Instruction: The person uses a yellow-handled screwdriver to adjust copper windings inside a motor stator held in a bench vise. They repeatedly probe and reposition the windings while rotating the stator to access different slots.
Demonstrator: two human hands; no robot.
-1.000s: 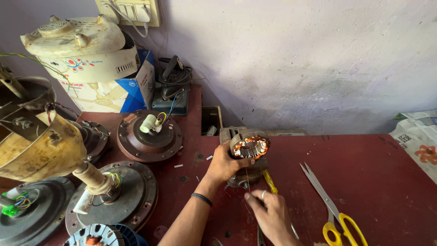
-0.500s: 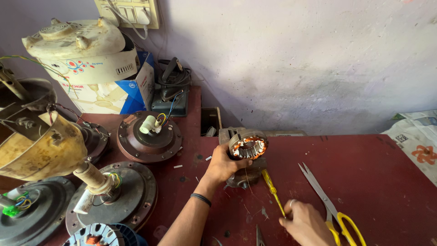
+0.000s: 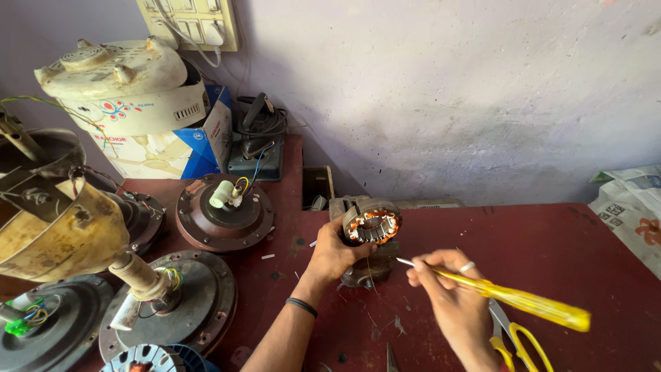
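Note:
My left hand (image 3: pixel 335 252) grips a small motor stator (image 3: pixel 370 225) with copper windings, holding it upright on the dark red table (image 3: pixel 551 248). My right hand (image 3: pixel 447 289) holds a screwdriver with a yellow handle (image 3: pixel 523 302). Its metal tip points left toward the stator and stops just short of it. A ring sits on one finger of my right hand, and a dark band circles my left wrist.
Yellow-handled scissors (image 3: pixel 516 341) lie under my right hand. Several fan motor housings (image 3: pixel 224 213) and a fan body (image 3: pixel 62 227) crowd the left side. A box (image 3: pixel 172 148), a black device (image 3: pixel 258 141) and a wall socket (image 3: pixel 196 21) stand behind. Newspaper (image 3: pixel 630 207) lies at right.
My right hand moved right to the table, took up the yellow screwdriver and brought its tip back toward the stator. My left hand kept the stator in place.

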